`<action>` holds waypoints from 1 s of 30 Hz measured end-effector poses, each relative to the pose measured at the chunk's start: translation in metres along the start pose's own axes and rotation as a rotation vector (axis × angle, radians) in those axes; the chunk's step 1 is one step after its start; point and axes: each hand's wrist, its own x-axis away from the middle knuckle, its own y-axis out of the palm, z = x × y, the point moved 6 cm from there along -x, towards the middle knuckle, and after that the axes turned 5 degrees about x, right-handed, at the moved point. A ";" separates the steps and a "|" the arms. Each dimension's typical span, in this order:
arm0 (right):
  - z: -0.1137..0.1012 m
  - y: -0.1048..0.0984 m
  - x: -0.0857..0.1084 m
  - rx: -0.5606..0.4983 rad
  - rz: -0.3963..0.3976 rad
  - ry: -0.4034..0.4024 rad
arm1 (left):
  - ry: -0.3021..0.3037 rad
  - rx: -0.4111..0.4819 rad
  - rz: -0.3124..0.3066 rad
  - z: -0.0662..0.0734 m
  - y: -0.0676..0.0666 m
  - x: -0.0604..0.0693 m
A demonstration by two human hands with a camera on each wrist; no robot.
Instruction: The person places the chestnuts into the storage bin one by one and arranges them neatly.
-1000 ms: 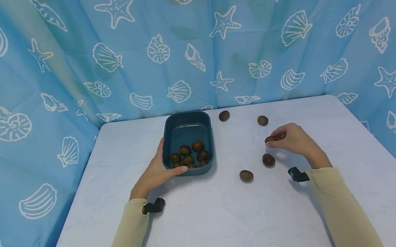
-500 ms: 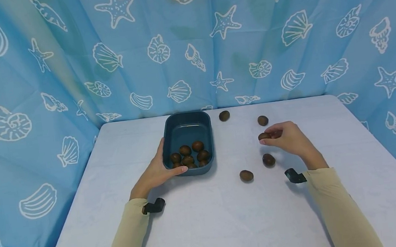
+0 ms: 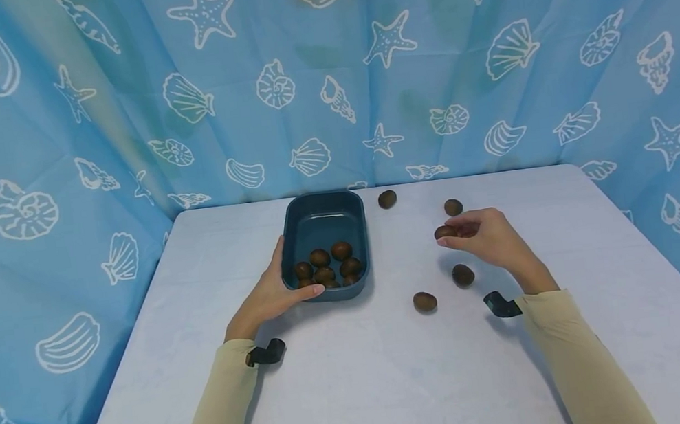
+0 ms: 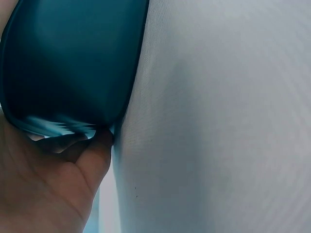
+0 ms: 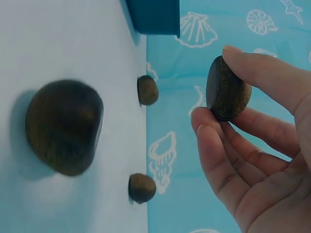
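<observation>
My left hand (image 3: 272, 289) grips the near left corner of a dark blue rectangular dish (image 3: 320, 203), its thumb along the near wall and its fingers at the left side. In the left wrist view, the hand (image 4: 53, 179) holds the end of the dish (image 4: 73, 63). Several brown chestnuts (image 3: 341, 250) lie in the dish's near half. Above the table, my right hand (image 3: 492, 241) pinches one chestnut (image 3: 444, 232). The right wrist view shows this chestnut (image 5: 228, 90) between thumb and fingertips of the hand (image 5: 262, 170), one flat face turned left.
Loose chestnuts lie on the white table (image 3: 359, 389): one nearest me (image 3: 425, 302), one below the right hand (image 3: 463, 275), one behind it (image 3: 453, 207), and one by the far edge (image 3: 387, 199). A blue shell-patterned curtain (image 3: 325, 68) hangs behind.
My right hand has moved left and slightly away from me with the chestnut pinched in its fingers. The left hand and the dish stay in place.
</observation>
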 end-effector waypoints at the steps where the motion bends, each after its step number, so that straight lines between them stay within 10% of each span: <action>1: -0.002 0.000 0.000 0.001 0.001 -0.002 | 0.001 0.002 -0.002 0.001 0.000 0.000; 30: -0.090 0.033 -0.037 -0.220 0.025 -0.194 | 0.018 0.011 -0.004 0.003 0.000 -0.001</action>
